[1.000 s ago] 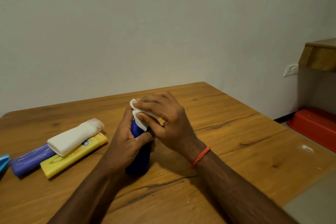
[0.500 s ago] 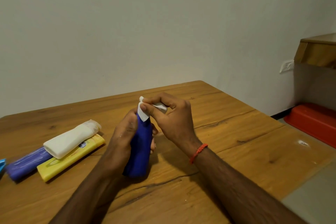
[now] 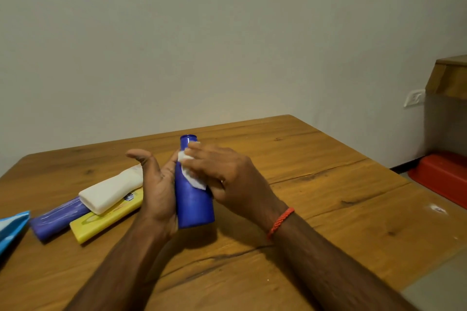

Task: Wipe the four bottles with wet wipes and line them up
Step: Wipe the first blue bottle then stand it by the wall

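A dark blue bottle (image 3: 193,199) stands nearly upright over the wooden table (image 3: 316,209), its cap end up. My left hand (image 3: 156,189) cradles its left side with the palm, thumb spread away. My right hand (image 3: 227,177) presses a white wet wipe (image 3: 188,171) against the bottle's upper right side. To the left lie three bottles side by side: a white one (image 3: 111,190) resting on top of a yellow one (image 3: 106,219) and a purple one (image 3: 56,218).
A light blue packet (image 3: 11,226) pokes in at the left edge of the table. Off the table's right side, a red plastic bin (image 3: 442,179) sits on the floor under a wooden shelf (image 3: 452,78). The wall runs close behind the table.
My right hand has slid the wipe down from the bottle's cap to its shoulder, so the cap is uncovered. My left thumb has lifted off the bottle. The bottle stands straighter.
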`<state>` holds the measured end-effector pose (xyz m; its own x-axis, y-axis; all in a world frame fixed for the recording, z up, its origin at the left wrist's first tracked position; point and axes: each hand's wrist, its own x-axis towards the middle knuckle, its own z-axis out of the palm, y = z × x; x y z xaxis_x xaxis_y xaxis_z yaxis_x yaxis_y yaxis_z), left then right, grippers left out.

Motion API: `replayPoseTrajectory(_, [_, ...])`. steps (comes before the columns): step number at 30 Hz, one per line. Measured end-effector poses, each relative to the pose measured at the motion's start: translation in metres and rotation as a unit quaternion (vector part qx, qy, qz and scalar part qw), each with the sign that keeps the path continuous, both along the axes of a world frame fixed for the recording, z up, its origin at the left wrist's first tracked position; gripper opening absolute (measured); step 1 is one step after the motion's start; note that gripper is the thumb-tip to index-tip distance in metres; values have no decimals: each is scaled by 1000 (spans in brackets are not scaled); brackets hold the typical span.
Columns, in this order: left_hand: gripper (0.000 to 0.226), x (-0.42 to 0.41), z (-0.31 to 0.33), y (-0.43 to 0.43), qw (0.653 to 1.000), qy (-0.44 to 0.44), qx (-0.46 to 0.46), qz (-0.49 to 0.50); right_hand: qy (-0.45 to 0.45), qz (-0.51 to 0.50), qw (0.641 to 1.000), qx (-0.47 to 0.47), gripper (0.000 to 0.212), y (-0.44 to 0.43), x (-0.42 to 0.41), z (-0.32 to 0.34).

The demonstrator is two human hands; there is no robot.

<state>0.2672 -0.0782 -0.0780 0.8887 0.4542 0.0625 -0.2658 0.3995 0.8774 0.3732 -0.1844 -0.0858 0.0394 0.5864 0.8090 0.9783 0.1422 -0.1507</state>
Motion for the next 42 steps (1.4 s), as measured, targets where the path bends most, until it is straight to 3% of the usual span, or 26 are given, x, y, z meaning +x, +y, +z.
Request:
replayPoseTrajectory(3, [107,4,-2,-7,1000,7,11,-24,47,-60,997,-24,51,-3,5,2])
replayPoseTrajectory(5, [98,3,-2,-10,1000,7,8,-18,64,-60,995,-51,54,-4,4,3])
replayPoseTrajectory(8, [79,3,-2,-6,1000,9,-12,22,15,-29,995,-99,55,-3,-7,4])
replayPoseTrajectory(10, [86,1,-1,1,999,9,-47,22,-43,9,993,-113,46,-1,-15,3])
replayPoseTrajectory(13, [115,-3,2,13,994,17,-103,11,-101,39,986,-126,40,0,-21,1])
replayPoseTrajectory(19, [108,-1,-2,27,984,-22,-175,20,-95,126,973,-172,38,-5,-18,3])
replayPoseTrajectory(26, [85,5,-2,20,987,-43,-154,6,26,43,997,-56,36,-5,-1,-1])
replayPoseTrajectory(30, [75,6,0,11,991,-18,-128,28,-9,-67,997,-38,42,1,-9,-2])
replayPoseTrajectory(35, [84,5,0,5,994,-7,-104,24,-98,-12,994,-48,41,4,-22,1])
replayPoseTrajectory(42, [82,6,-2,4,997,-17,-77,17,98,-80,991,-44,42,-1,-7,-1])
